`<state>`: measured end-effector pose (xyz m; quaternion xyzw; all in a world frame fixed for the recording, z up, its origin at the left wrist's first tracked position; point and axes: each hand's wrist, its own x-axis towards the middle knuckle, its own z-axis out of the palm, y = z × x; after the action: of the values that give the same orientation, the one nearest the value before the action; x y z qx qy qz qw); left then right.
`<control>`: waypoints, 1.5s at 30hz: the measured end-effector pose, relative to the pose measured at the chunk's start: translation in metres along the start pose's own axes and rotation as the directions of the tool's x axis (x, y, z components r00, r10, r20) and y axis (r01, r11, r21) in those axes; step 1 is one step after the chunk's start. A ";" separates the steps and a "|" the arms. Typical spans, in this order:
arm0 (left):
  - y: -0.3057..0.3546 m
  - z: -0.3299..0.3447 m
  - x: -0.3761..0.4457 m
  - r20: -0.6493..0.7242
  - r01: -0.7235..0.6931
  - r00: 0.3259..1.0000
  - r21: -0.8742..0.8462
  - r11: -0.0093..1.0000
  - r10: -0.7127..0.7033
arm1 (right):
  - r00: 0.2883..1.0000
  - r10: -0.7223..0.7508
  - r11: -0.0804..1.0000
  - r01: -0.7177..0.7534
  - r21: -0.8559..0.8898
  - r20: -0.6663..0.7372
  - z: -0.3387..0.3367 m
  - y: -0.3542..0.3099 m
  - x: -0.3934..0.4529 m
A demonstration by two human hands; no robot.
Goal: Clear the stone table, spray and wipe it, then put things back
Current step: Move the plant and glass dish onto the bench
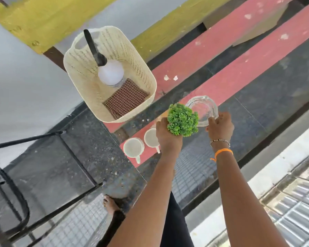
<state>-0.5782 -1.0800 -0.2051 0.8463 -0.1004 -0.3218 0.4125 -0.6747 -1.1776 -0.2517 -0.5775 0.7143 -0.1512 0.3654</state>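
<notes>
My left hand [168, 136] grips a small green artificial plant [182, 119], its pot hidden under the leaves. My right hand [220, 127] holds the rim of a clear glass ashtray [202, 107] beside the plant. Both are over the red step edge and dark stone slab [257, 97]. Two white mugs [133, 147] [151, 138] stand on the red strip just left of my left hand. A cream woven basket [89, 77] holds a spray bottle [111, 73] with a black trigger and a brown checked cloth [125, 100].
A black metal chair frame [43, 175] stands at the lower left on dark speckled floor. A yellow beam [43, 20] crosses the top. My foot [111, 204] shows below. A grey ledge and corrugated roofing [292, 202] lie at the right.
</notes>
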 end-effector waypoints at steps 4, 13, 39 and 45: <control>-0.011 0.028 0.017 -0.082 0.023 0.996 -0.003 1.000 -0.023 | 0.998 -0.004 1.000 0.002 0.024 0.064 0.017 0.015 0.032; -0.023 0.049 0.044 -0.093 0.052 0.994 0.020 0.998 -0.050 | 0.984 -0.023 0.995 0.005 0.103 0.179 0.038 0.030 0.056; 0.002 -0.006 0.005 0.053 0.068 0.996 -0.031 0.997 -0.066 | 0.947 0.128 0.925 -0.221 0.309 0.294 0.005 -0.006 0.012; 0.019 -0.050 -0.008 -0.052 0.026 0.998 -0.149 0.989 -0.034 | 0.959 -0.062 0.957 -0.022 0.290 0.277 -0.011 -0.059 -0.030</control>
<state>-0.5509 -1.0570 -0.1644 0.8232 -0.0523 -0.3114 0.4718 -0.6384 -1.1691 -0.1962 -0.5404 0.6187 -0.1738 0.5431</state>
